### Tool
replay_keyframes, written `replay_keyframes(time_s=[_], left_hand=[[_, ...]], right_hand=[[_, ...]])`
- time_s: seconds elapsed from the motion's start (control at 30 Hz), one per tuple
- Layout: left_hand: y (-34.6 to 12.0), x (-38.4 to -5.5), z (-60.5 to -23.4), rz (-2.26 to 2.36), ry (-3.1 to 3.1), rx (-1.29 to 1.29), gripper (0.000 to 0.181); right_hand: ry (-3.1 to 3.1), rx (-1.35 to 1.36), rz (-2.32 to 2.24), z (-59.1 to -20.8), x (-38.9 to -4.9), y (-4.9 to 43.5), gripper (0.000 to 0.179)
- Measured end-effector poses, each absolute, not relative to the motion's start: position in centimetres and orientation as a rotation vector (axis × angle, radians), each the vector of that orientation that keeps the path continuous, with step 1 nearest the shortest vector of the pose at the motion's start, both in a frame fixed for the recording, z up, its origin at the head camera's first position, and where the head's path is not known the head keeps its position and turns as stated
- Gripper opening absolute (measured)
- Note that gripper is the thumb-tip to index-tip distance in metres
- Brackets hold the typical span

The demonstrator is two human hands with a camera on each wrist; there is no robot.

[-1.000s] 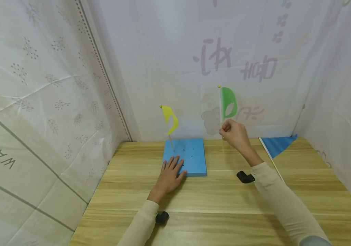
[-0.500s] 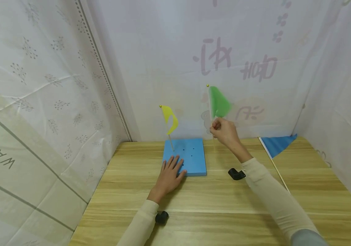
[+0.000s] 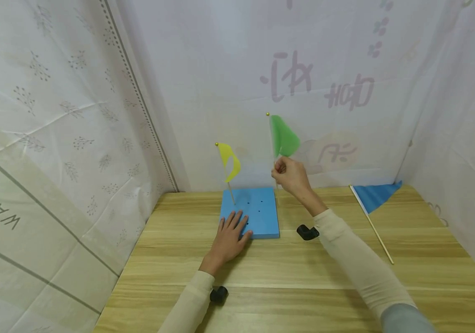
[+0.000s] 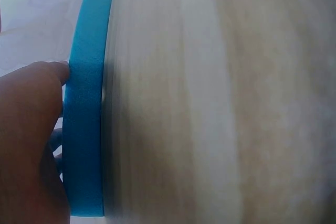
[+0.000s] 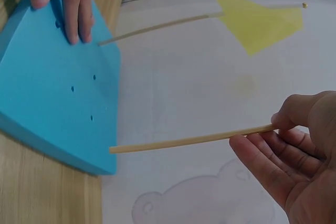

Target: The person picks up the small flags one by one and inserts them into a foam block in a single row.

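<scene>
My left hand (image 3: 226,240) lies with spread, straight fingers on the near left part of a blue foam board (image 3: 267,222), which has several small holes. In the left wrist view the thumb (image 4: 60,72) touches the upper edge of the board's side (image 4: 84,114). A yellow flag (image 3: 233,164) stands in the board, leaning slightly, its stick in a hole beyond my fingertips. Between thumb and fingers, my right hand (image 3: 292,176) pinches the stick (image 5: 189,141) of a green flag (image 3: 283,136), held upright. The stick's bare lower end overlaps the board's right far corner in the right wrist view.
A blue flag (image 3: 374,196) lies on the wooden table (image 3: 237,268) at the right, its stick pointing toward me. Black wrist-worn pieces (image 3: 307,232) show beside both sleeves. Printed curtains (image 3: 204,92) hang close behind and at both sides.
My right hand has moved left with the green flag, from right of the board to near its far right corner. The left hand, board and yellow flag have stayed put.
</scene>
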State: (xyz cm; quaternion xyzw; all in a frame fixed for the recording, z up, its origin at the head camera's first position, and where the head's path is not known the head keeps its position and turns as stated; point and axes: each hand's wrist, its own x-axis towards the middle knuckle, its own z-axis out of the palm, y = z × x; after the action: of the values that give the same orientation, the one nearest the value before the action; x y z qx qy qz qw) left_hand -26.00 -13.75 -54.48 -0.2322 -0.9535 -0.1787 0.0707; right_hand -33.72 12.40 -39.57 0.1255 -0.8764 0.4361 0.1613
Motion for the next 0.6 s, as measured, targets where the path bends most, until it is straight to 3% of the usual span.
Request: replay_keyframes(time_s=[0.6], left_hand=[[-13.8, -25.9, -54.3, -0.545, -2.878, -0.690, 0.061]], right_hand=[[-2.507, 0.386, 1.304, -39.5, -34.5, 9.0, 0.009]])
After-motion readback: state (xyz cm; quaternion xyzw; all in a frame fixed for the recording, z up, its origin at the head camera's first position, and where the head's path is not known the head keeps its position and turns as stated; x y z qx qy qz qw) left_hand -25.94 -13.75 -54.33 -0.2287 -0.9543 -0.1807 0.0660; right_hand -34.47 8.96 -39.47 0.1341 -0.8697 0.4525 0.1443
